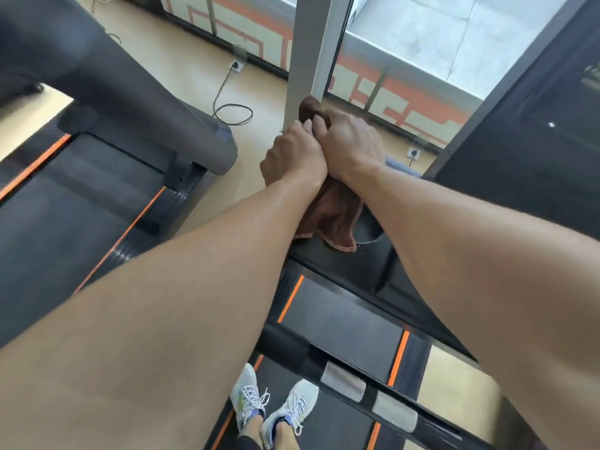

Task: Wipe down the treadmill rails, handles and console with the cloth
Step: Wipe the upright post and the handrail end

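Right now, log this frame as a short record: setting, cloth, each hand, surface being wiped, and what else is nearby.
setting: gym floor, person standing on a treadmill
cloth: brown cloth, bunched round a grey upright post, loose end hanging down
left hand: left hand grips cloth at the post
right hand: right hand grips cloth at the post
surface being wiped: the post
nearby: second treadmill to the left, black cable on floor, white shoes
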{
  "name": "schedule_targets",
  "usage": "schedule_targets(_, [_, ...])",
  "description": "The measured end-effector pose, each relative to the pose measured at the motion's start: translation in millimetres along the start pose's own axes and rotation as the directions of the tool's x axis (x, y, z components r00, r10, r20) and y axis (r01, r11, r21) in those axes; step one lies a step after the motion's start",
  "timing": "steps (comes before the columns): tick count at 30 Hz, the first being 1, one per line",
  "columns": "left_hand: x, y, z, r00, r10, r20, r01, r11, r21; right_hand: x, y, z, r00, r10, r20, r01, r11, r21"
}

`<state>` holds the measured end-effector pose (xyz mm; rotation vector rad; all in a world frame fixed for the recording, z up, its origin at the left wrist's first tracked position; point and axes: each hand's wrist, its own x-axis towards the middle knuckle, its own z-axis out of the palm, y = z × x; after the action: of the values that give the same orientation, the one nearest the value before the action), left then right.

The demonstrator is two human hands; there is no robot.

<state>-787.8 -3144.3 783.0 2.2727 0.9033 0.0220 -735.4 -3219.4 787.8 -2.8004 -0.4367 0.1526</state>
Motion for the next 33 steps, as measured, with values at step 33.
schedule_targets(33, [-143.1, -119.6, -42.1, 0.952, 0.242, 0.187, -0.292, 0.901, 0.321, -146.4, 4.9, -67.6, 0.796, 0.044, 0.604, 0.217, 0.91, -0.353])
